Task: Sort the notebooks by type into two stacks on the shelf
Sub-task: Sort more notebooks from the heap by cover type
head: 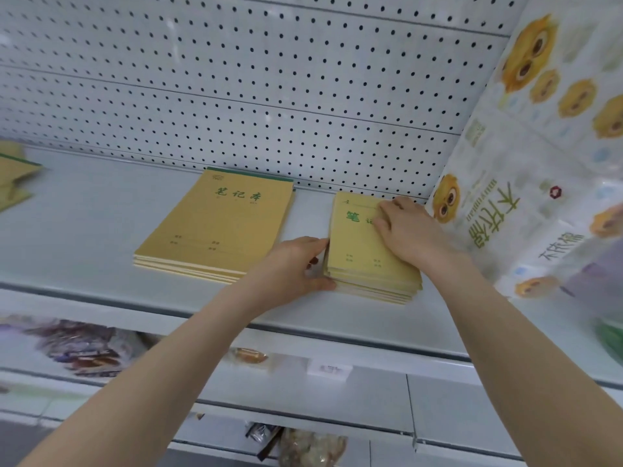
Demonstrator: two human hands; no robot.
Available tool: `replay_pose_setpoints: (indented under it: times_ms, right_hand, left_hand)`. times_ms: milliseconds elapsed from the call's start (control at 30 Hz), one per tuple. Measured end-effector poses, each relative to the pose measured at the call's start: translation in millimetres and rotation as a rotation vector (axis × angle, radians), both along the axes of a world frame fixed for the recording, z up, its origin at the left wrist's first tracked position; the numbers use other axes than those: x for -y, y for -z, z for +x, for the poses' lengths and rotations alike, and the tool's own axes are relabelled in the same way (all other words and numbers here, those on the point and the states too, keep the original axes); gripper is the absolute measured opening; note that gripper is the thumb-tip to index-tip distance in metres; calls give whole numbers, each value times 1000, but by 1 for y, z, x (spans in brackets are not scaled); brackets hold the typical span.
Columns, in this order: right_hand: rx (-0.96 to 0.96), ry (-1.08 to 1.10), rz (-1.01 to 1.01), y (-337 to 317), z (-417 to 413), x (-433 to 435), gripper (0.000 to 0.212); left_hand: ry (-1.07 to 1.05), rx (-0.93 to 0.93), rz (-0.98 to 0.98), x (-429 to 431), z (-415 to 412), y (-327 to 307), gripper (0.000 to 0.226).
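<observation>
Green 笔记本 on kraft notebooks [215, 227]

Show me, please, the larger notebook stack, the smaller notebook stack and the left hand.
larger notebook stack [215, 227]: head view, middle of the top cover.
smaller notebook stack [360, 242]: head view, bare part of the top cover.
left hand [293, 264]: head view, back of the hand.

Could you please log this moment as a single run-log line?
small stack: left hand presses its left edge, right hand rests on top | large stack: untouched, alongside | loose notebooks: far left of shelf
</observation>
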State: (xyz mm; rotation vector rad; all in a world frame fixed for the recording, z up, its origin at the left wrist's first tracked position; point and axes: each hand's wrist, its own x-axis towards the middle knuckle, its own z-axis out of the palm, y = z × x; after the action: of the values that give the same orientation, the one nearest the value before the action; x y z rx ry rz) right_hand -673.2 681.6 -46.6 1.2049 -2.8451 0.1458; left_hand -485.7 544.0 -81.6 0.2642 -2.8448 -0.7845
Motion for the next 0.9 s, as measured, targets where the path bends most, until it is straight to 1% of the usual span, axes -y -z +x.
replay_pose_setpoints:
  times_ms: [133, 333, 533, 767, 900]
  right_hand:
    - [-44, -33, -30, -6, 9, 9, 45]
    - [-113, -225, -118, -17, 47, 52, 44]
    - [-130, -403, -149, -16, 129, 123, 47]
    - [-117, -560, -164, -11, 249, 223, 47]
    - [-72, -619, -171, -6, 309, 278, 49]
  left_hand:
    - [-34, 10, -127, 8, 10, -10, 70]
    - [-153, -9, -275, 53, 59, -30, 56]
    - [-345, -88, -399, 121, 163, -33, 48]
    - [-496, -4, -491, 205, 300, -38, 49]
    - [-587, 44, -520, 248, 374, -37, 49]
